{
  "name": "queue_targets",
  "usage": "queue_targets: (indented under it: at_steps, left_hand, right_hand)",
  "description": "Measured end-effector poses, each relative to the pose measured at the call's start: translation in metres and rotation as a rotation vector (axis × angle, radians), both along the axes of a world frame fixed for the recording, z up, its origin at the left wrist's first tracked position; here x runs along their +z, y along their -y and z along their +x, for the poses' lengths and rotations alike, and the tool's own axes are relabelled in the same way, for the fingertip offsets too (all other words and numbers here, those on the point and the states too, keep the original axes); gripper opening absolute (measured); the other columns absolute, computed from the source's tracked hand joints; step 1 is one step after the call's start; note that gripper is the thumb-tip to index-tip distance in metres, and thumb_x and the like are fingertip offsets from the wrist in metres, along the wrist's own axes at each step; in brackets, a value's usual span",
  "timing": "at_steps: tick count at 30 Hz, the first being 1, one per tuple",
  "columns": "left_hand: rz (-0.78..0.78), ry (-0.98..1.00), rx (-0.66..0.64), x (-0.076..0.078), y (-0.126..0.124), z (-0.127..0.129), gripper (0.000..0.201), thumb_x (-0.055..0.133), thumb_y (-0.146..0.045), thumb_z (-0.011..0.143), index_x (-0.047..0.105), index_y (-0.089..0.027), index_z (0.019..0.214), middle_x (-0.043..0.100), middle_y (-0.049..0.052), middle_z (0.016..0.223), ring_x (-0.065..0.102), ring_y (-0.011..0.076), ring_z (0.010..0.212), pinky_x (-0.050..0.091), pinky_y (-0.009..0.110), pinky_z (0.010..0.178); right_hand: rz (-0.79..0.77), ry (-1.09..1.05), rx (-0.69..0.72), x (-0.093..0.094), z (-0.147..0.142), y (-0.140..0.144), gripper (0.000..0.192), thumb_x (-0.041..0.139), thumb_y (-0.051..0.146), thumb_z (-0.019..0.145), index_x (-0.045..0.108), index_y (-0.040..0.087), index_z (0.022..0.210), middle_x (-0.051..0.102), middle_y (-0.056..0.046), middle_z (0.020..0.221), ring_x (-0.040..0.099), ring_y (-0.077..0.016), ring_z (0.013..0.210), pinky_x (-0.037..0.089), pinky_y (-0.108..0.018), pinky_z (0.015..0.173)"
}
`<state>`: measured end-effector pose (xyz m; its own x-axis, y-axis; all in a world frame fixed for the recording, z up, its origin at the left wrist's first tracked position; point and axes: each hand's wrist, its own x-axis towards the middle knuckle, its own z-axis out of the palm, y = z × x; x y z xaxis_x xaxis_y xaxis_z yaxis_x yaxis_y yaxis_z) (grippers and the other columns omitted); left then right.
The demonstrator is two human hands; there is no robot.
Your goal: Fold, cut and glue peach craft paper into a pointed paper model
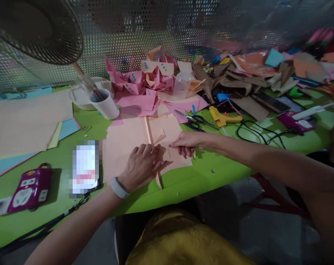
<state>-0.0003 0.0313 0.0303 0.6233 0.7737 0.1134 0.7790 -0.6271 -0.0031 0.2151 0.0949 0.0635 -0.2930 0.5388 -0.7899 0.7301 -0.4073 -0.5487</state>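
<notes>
A peach paper sheet point(122, 143) lies flat on the green table point(224, 165), partly folded along a raised crease. The left hand point(143, 163) presses palm-down on it, fingers spread, near the crease. The right hand point(187, 143) pinches the sheet's right-hand flap between thumb and fingers. The paper looks light, thin and easily creased — best held at an edge or corner while 1 hand pins it. Scissors point(193, 119) and a yellow glue gun point(223, 117) lie just beyond.
</notes>
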Motion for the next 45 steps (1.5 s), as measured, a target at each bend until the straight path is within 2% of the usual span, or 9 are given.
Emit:
queue_targets:
  at_steps: [12, 15, 17, 19, 22, 28, 32, 37, 45]
  left_hand:
    - [-0.055, 0.012, 0.006, 0.010, -0.008, 0.000, 0.046, 0.040, -0.056, 0.096, 0.064, -0.020, 0.111, 0.059, 0.010, 0.093, 0.056, 0.0253, 0.085, 0.045, 0.039, 0.072]
    - [-0.150, 0.175, 0.110, 0.022, -0.027, 0.000, 0.037, 0.046, -0.048, 0.096, 0.063, -0.023, 0.117, 0.060, 0.008, 0.094, 0.059, 0.0223, 0.085, 0.048, 0.037, 0.076]
    - [-0.178, 0.238, 0.231, 0.026, -0.042, 0.002, 0.044, 0.060, -0.049, 0.087, 0.061, -0.019, 0.119, 0.059, 0.013, 0.114, 0.057, 0.0285, 0.107, 0.046, 0.043, 0.091]
    - [-0.245, 0.233, 0.375, 0.025, -0.057, 0.005, 0.070, 0.071, -0.055, 0.075, 0.051, -0.019, 0.132, 0.038, 0.019, 0.147, 0.036, 0.0400, 0.136, 0.034, 0.055, 0.106]
    - [-0.429, 0.193, 0.455, 0.016, -0.071, 0.007, 0.105, 0.074, -0.062, 0.066, 0.026, -0.020, 0.150, 0.005, 0.022, 0.162, 0.004, 0.0447, 0.148, 0.015, 0.062, 0.114]
    - [-0.522, 0.192, 0.433, 0.001, -0.084, 0.000, 0.117, 0.072, -0.069, 0.062, 0.014, -0.026, 0.155, -0.002, 0.021, 0.163, -0.008, 0.0470, 0.147, 0.008, 0.068, 0.111]
    - [-0.547, 0.139, 0.398, 0.008, -0.089, -0.002, 0.115, 0.075, -0.063, 0.064, 0.014, -0.027, 0.155, -0.002, 0.023, 0.163, -0.005, 0.0481, 0.146, 0.012, 0.071, 0.109]
    - [-0.584, 0.054, 0.410, 0.020, -0.093, 0.001, 0.116, 0.076, -0.055, 0.067, 0.008, -0.027, 0.156, -0.006, 0.022, 0.163, -0.009, 0.0415, 0.148, 0.011, 0.067, 0.112]
    - [-0.563, 0.014, 0.343, 0.024, -0.097, 0.000, 0.112, 0.076, -0.046, 0.068, 0.008, -0.029, 0.156, -0.007, 0.020, 0.163, -0.011, 0.0398, 0.148, 0.007, 0.069, 0.111]
  right_hand:
    - [0.099, 0.005, 0.147, -0.019, -0.013, -0.010, 0.050, 0.055, 0.043, 0.095, 0.059, 0.013, 0.055, 0.057, -0.001, 0.040, 0.054, -0.0085, 0.035, 0.030, -0.020, 0.040]
    - [0.106, 0.049, 0.140, -0.012, -0.017, -0.008, 0.047, 0.056, 0.040, 0.095, 0.061, 0.012, 0.057, 0.057, -0.002, 0.041, 0.054, -0.0083, 0.037, 0.031, -0.020, 0.042]
    - [0.112, 0.099, 0.137, -0.007, -0.020, -0.006, 0.047, 0.056, 0.039, 0.095, 0.062, 0.011, 0.059, 0.060, -0.003, 0.044, 0.053, -0.0084, 0.039, 0.032, -0.020, 0.043]
    - [0.114, 0.109, 0.133, -0.003, -0.021, -0.005, 0.047, 0.056, 0.039, 0.095, 0.062, 0.010, 0.058, 0.061, -0.004, 0.045, 0.053, -0.0083, 0.039, 0.032, -0.021, 0.043]
    - [0.120, 0.072, 0.123, 0.000, -0.020, -0.003, 0.049, 0.057, 0.037, 0.095, 0.058, 0.012, 0.054, 0.058, -0.003, 0.042, 0.054, -0.0082, 0.039, 0.031, -0.020, 0.042]
    - [0.146, 0.037, 0.119, 0.001, -0.019, -0.001, 0.049, 0.052, 0.033, 0.098, 0.059, 0.011, 0.055, 0.061, -0.006, 0.043, 0.058, -0.0101, 0.040, 0.034, -0.020, 0.043]
    - [0.113, 0.043, 0.120, 0.003, -0.020, -0.001, 0.050, 0.052, 0.032, 0.098, 0.055, 0.011, 0.052, 0.059, -0.005, 0.041, 0.054, -0.0085, 0.036, 0.032, -0.019, 0.041]
    - [0.119, 0.029, 0.118, 0.004, -0.018, -0.001, 0.048, 0.053, 0.031, 0.097, 0.056, 0.011, 0.053, 0.064, -0.008, 0.048, 0.058, -0.0101, 0.040, 0.033, -0.020, 0.043]
    - [0.149, 0.023, 0.136, -0.004, -0.017, -0.002, 0.049, 0.057, 0.041, 0.094, 0.062, 0.010, 0.057, 0.065, -0.008, 0.048, 0.060, -0.0111, 0.041, 0.034, -0.020, 0.042]
